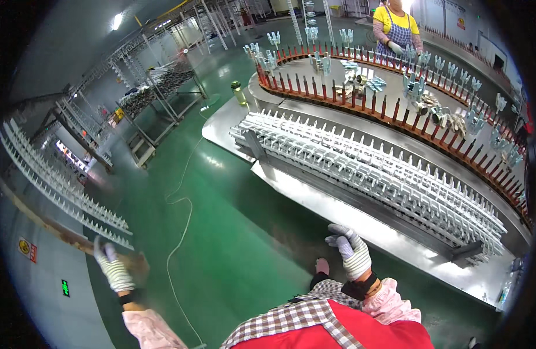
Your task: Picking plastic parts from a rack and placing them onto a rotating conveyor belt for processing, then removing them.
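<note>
My left hand (pixel 115 270), in a white and grey striped work glove, is raised at the left with its fingers stretched out and apart. It is beside the lower end of a long white toothed rack (pixel 76 203); I cannot tell whether they touch. My right hand (pixel 354 253), gloved alike, hangs in front of the metal bench (pixel 332 215) with loosely bent fingers and thumb apart, holding nothing. On that bench lie several long white racks (pixel 361 166) side by side, lined with small upright prongs.
Behind the racks curves a conveyor loop (pixel 338 102) with reddish-brown pins, some carrying pale blue metal parts. A co-worker (pixel 396 29) stands beyond it. A green bottle (pixel 238 92) stands at the bench's left end. A thin cable (pixel 183 232) crosses the green floor near a loaded metal cart (pixel 157 104).
</note>
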